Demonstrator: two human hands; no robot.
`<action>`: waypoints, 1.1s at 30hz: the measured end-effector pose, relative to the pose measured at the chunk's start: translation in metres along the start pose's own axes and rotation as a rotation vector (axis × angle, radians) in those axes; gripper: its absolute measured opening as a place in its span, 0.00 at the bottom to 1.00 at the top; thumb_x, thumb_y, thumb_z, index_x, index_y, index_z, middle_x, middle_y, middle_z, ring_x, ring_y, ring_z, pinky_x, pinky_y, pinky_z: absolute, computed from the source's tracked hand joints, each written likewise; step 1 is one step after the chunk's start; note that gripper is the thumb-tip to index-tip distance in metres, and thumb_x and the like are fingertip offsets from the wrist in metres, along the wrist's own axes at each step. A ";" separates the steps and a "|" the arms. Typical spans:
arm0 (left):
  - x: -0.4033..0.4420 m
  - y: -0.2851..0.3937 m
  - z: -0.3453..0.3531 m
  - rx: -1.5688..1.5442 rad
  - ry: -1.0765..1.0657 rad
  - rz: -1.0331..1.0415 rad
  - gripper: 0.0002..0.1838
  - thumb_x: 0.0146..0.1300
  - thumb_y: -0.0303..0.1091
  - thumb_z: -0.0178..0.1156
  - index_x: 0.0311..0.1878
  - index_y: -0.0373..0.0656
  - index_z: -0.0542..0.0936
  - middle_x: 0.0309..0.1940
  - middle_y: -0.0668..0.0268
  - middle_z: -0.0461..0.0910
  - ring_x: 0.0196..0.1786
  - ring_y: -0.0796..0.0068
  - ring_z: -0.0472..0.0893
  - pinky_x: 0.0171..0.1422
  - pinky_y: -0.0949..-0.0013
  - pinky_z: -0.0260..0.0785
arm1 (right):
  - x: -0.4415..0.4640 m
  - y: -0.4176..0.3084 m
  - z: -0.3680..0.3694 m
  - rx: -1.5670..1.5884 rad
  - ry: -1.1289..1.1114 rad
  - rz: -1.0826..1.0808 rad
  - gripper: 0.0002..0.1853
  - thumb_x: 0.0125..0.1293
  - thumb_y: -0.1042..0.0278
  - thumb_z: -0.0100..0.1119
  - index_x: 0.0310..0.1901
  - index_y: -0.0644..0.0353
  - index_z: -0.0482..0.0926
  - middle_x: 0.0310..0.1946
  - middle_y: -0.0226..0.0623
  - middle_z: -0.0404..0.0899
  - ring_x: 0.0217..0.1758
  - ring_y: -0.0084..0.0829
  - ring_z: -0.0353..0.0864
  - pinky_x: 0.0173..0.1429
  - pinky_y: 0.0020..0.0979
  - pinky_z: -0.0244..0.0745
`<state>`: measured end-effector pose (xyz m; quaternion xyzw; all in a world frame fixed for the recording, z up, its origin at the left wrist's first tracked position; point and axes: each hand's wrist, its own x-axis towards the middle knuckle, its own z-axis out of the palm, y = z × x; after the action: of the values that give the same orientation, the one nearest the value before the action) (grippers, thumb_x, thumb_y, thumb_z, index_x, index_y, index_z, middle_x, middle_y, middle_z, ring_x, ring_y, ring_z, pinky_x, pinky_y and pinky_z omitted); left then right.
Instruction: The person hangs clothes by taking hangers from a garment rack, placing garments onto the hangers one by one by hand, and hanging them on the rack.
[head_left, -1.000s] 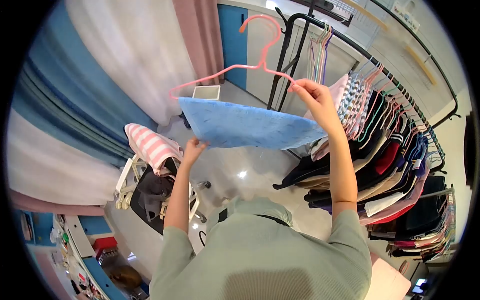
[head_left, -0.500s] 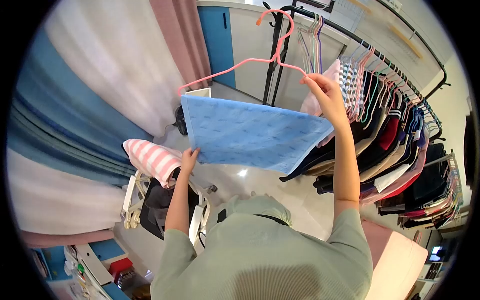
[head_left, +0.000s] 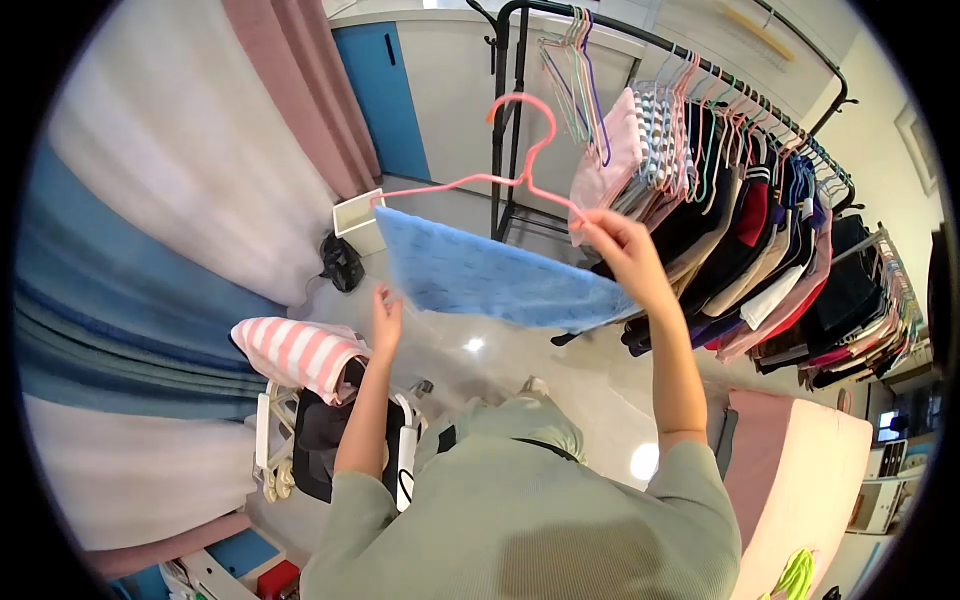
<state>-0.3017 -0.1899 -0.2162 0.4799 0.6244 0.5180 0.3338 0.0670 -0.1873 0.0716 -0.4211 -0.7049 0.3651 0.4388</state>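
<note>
Pink hanger (head_left: pixel 524 180) crosswise, hook (head_left: pixel 520 98) upward

Passage over floor (head_left: pixel 500 362) is being left between chair (head_left: pixel 315 483) and clothes rack (head_left: pixel 498 150). Forward way is being crossed by blue cloth (head_left: pixel 500 278) and pink hanger (head_left: pixel 455 182); room beyond the right hand (head_left: pixel 625 250) is being filled by packed garments (head_left: pixel 740 240), low room beside the left hand (head_left: pixel 386 320) by striped cloth (head_left: pixel 300 355).

A coral-pink hanger (head_left: pixel 525 178) is up in mid-air, hook at the top. A light blue cloth (head_left: pixel 490 275) with darker dashes hangs beneath its arms, slanting down rightward.
</note>
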 end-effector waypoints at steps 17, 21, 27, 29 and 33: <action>-0.086 0.222 0.142 -0.589 -0.947 -0.022 0.20 0.70 0.38 0.43 0.62 0.40 0.64 0.54 0.64 0.72 0.58 0.76 0.68 0.63 0.71 0.57 | -0.105 0.029 0.045 0.196 0.332 0.482 0.13 0.66 0.74 0.46 0.51 0.62 0.74 0.24 0.20 0.66 0.28 0.12 0.61 0.31 0.16 0.56; -0.087 0.226 0.158 -0.604 -1.102 0.039 0.20 0.69 0.34 0.43 0.63 0.41 0.62 0.57 0.63 0.68 0.59 0.75 0.68 0.63 0.71 0.56 | -0.109 0.029 0.036 0.172 0.391 0.496 0.12 0.66 0.74 0.47 0.50 0.62 0.74 0.24 0.20 0.65 0.28 0.12 0.60 0.30 0.16 0.56; -0.061 0.236 0.170 -0.480 -0.955 0.113 0.17 0.66 0.31 0.48 0.57 0.40 0.68 0.50 0.63 0.74 0.54 0.73 0.73 0.60 0.69 0.62 | -0.109 0.044 0.007 0.089 0.358 0.528 0.11 0.67 0.73 0.46 0.47 0.61 0.76 0.20 0.18 0.59 0.24 0.12 0.55 0.27 0.18 0.51; -0.043 0.242 0.178 -0.371 -0.810 0.286 0.16 0.65 0.31 0.49 0.55 0.40 0.70 0.49 0.61 0.75 0.54 0.69 0.74 0.59 0.68 0.62 | -0.108 0.050 -0.001 0.079 0.358 0.555 0.11 0.67 0.72 0.45 0.46 0.61 0.76 0.20 0.18 0.58 0.23 0.12 0.54 0.26 0.18 0.49; -0.001 0.280 0.199 -0.006 -0.563 0.746 0.15 0.58 0.28 0.53 0.49 0.39 0.72 0.47 0.57 0.74 0.54 0.56 0.73 0.59 0.61 0.62 | -0.103 0.056 -0.013 0.087 0.387 0.599 0.11 0.67 0.71 0.46 0.46 0.61 0.76 0.20 0.17 0.58 0.23 0.12 0.54 0.26 0.18 0.48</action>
<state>-0.0488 -0.1250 0.0070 0.7927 0.2925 0.4541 0.2826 0.1212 -0.2579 -0.0057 -0.6514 -0.4378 0.4205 0.4553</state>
